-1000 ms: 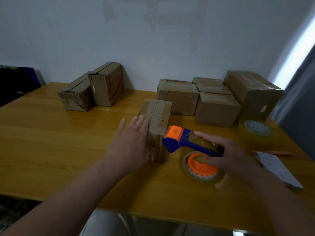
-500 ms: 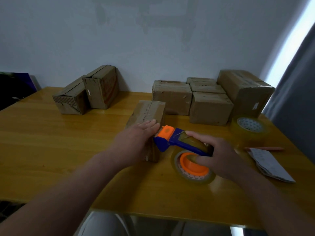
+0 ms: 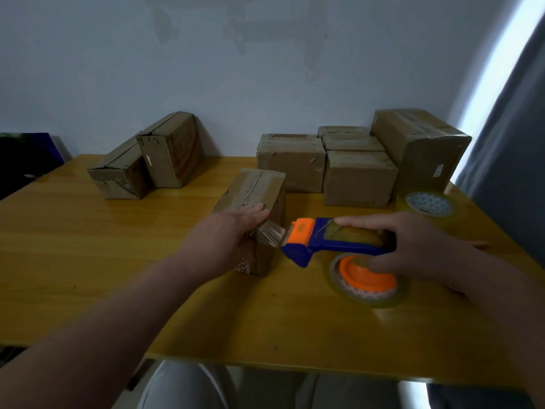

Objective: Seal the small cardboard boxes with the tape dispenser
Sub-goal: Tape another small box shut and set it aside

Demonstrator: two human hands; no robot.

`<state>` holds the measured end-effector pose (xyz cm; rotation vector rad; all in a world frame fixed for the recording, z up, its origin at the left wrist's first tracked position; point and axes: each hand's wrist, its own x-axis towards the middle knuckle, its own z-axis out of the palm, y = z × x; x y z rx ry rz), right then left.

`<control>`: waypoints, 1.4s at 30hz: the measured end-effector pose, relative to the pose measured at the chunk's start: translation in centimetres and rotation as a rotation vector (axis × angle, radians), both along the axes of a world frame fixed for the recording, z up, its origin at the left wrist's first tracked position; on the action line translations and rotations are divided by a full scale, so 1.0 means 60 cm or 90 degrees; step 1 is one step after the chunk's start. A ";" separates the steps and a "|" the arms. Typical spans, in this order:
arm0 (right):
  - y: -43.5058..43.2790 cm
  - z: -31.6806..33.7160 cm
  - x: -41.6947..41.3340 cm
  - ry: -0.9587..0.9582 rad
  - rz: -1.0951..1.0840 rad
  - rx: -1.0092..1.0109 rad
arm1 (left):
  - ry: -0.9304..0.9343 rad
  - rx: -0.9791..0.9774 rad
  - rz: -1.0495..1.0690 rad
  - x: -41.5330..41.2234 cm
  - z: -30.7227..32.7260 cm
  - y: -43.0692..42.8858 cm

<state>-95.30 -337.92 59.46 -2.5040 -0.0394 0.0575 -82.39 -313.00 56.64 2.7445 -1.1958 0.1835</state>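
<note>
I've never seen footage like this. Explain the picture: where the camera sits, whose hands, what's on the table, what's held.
No machine here: a person wears one camera on the head, looking down at their own hands. The left hand lies flat on a small cardboard box on the wooden table. The right hand grips a blue-and-orange tape dispenser; a strip of clear tape runs from it to the box's near end. More boxes stand by the wall, and a spare tape roll lies at the right.
</note>
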 end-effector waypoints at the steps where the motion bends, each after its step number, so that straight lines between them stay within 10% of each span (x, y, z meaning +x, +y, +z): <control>1: 0.007 -0.002 0.009 0.012 0.009 -0.013 | 0.000 -0.003 0.001 0.000 0.000 0.000; 19: 0.041 -0.002 0.083 0.193 -0.029 0.107 | -0.008 -0.024 -0.012 0.007 -0.009 0.004; 28: 0.031 0.011 0.075 0.222 -0.053 -0.169 | -0.002 -0.039 -0.027 0.006 -0.006 0.011; 36: 0.017 -0.047 0.064 -0.029 -0.240 -0.267 | -0.021 -0.046 -0.027 0.006 -0.002 0.019; 42: 0.025 -0.100 0.070 0.073 -0.187 -0.340 | -0.021 -0.117 0.035 0.005 0.014 0.024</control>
